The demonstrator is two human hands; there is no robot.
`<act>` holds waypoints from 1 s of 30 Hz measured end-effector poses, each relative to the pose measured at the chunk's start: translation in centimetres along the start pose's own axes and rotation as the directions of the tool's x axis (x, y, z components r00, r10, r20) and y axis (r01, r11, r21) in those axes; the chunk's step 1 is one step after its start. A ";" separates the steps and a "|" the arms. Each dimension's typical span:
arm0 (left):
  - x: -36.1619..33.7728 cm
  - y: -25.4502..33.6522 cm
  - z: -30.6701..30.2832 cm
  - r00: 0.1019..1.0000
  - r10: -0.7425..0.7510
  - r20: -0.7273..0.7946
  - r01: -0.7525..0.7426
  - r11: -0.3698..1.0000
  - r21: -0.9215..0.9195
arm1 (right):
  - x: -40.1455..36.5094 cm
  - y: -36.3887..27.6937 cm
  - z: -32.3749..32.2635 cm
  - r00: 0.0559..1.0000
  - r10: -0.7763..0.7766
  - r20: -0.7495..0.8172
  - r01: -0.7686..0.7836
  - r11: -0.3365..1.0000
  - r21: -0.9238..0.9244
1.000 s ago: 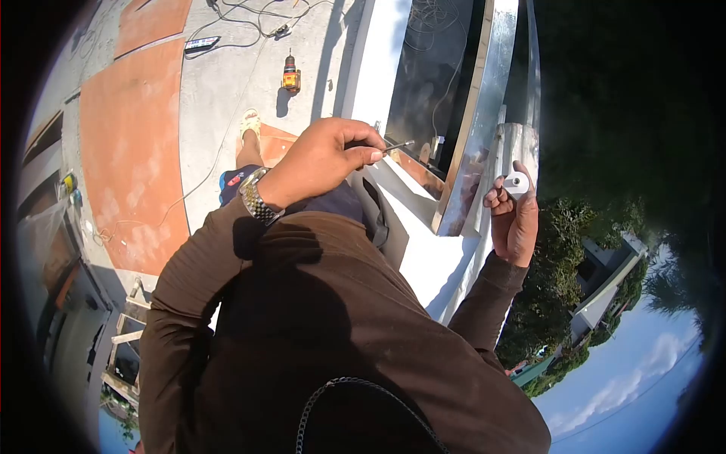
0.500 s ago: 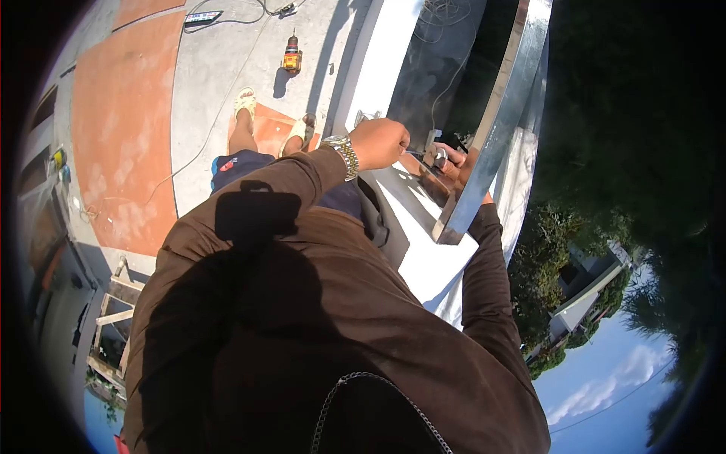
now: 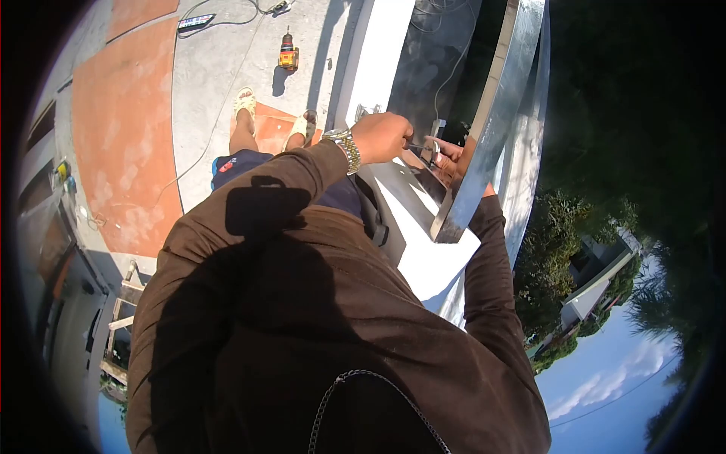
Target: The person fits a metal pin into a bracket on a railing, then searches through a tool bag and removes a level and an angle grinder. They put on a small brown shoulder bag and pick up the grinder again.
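My left hand [image 3: 384, 138], with a metal watch [image 3: 345, 148] on its wrist, is closed in a fist above the white ledge [image 3: 404, 193]. A thin dark metal piece [image 3: 414, 145] sticks out of the fist toward my right hand. My right hand [image 3: 449, 157] reaches around the shiny metal frame [image 3: 495, 113], partly hidden behind its edge. Its fingers are bent around a small rounded silvery piece [image 3: 435, 151], which I cannot identify. The two hands are nearly touching, at the frame's inner side close to its lower corner.
A yellow and black cordless drill [image 3: 288, 57] stands on the concrete floor. A power strip [image 3: 196, 22] with a cable lies farther off. Reddish boards [image 3: 125, 136] cover part of the floor. A thin cable [image 3: 454, 72] hangs behind the ledge. Trees and a building are beyond the frame.
My left fist has shifted slightly right, closer to my right hand. The fingers of my right hand have moved a little. The whole view has turned slightly.
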State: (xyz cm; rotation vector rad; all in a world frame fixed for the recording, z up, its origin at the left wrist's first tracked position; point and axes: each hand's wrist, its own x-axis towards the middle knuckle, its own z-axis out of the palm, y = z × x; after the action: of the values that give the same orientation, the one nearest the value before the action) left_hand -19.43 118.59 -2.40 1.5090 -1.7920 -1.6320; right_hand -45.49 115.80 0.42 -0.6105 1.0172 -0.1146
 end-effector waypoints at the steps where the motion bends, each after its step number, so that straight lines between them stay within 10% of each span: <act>1: 0.1 0.0 0.0 1.000 -0.006 0.007 0.006 1.000 -0.001 | 0.0 0.1 0.0 1.000 -0.002 -0.002 0.002 1.000 0.003; 10: 1.3 1.4 0.1 0.999 0.031 0.025 -0.037 0.954 0.296 | 0.6 0.8 -0.5 0.996 -0.011 -0.093 0.021 0.994 0.110; 30: 1.6 2.1 1.2 1.000 -0.015 0.022 0.009 0.966 0.258 | 0.1 -0.5 1.0 0.980 -0.066 -0.189 0.055 0.996 -0.066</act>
State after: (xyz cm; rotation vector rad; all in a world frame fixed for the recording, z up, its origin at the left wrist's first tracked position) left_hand -22.09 117.55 -1.69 1.6146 -2.0793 -1.4722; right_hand -44.53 115.75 0.92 -0.6957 1.1911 -0.1994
